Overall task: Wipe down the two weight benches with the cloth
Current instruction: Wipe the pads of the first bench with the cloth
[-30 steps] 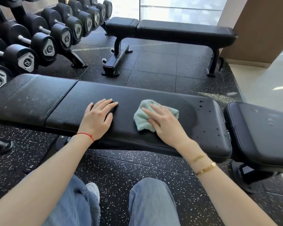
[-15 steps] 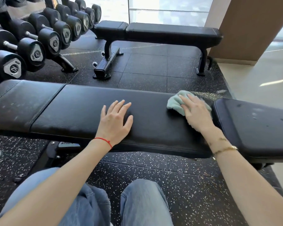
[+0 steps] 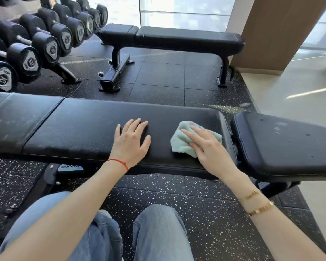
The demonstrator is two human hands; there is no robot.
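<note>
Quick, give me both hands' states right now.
Left hand: open, flat on the near bench pad, holding nothing.
Right hand: open, straight fingers pressing the green cloth onto the same pad.

On the frame under the near bench [image 3: 102, 129] sat a small plate [image 3: 70, 168] with pale letters, upside down from where the person stood, reading "NAUTILUS". The end cap of the nearest dumbbell [image 3: 2, 79] on the rack carried the number "25", with a short word above it too small to make out. The caps of the dumbbells behind it bore numbers as well, but they were too blurred to read.
</note>
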